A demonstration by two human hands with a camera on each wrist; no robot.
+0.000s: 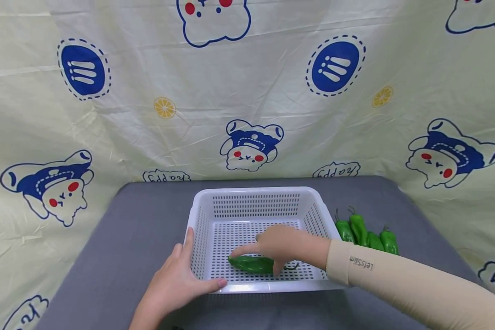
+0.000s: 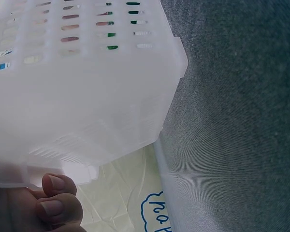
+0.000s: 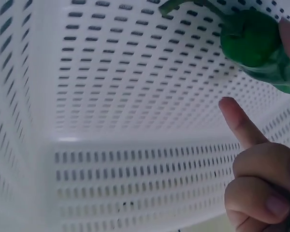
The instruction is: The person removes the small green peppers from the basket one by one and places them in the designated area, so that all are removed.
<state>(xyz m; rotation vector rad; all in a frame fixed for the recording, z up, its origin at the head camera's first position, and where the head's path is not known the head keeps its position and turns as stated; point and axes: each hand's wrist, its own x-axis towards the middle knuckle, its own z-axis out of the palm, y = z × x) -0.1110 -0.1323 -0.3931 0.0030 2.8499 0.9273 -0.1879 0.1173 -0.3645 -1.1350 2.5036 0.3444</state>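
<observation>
A white plastic basket (image 1: 255, 287) with slotted walls stands on the table. My left hand (image 1: 178, 277) grips its near left corner, thumb on the front rim and fingers along the left side. In the left wrist view, curled fingertips (image 2: 55, 205) show beside the basket's outer wall (image 2: 77, 111). Inside the basket, my right hand (image 1: 278, 247) holds a long green pepper (image 1: 251, 264) low over the slotted floor, index finger at its left tip and thumb across its stem end. The pepper's curved stem (image 3: 203, 6) points away from the thumb in the right wrist view.
Several green peppers (image 1: 359, 229) lie on the grey table (image 1: 148, 224) to the right of the basket, partly behind my right forearm. A printed curtain (image 1: 255, 82) hangs behind the table and along its sides.
</observation>
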